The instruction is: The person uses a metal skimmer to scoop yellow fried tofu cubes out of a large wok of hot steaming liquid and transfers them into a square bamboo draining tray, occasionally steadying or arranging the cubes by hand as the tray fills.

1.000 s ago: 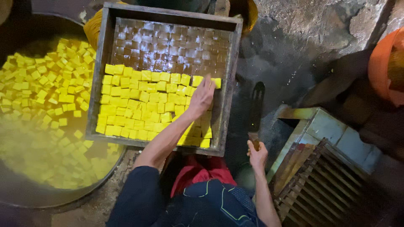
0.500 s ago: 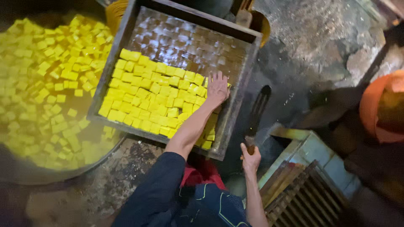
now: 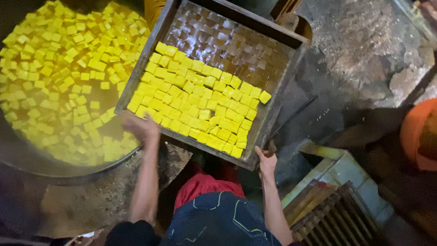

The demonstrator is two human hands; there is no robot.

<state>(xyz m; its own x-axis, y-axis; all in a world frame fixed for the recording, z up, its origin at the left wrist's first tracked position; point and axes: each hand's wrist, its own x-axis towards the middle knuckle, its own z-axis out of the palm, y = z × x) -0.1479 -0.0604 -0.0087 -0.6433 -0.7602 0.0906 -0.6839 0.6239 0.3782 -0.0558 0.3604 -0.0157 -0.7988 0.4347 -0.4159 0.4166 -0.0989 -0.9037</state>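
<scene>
A dark wooden tray (image 3: 277, 98) lies tilted in front of me. Its near half is packed with yellow cubes (image 3: 200, 107); its far half is bare and wet. My left hand (image 3: 139, 126), blurred, grips the tray's near left corner, beside the big pan. My right hand (image 3: 266, 159) is closed at the tray's near right corner. It holds the handle of a dark knife (image 3: 293, 119), whose blade runs up along the tray's right side. I cannot tell whether that hand also grips the tray.
A large round pan (image 3: 27, 159) on the left holds yellow liquid with several floating yellow cubes (image 3: 63, 68). A tiled block with a wooden grate (image 3: 337, 214) stands at lower right. An orange rounded object (image 3: 419, 134) is at the right edge. The ground is rough and wet.
My left hand left the cubes in the tray and moved to its near left corner. The right hand with the knife came up to the near right corner. The tray now sits more tilted in view.
</scene>
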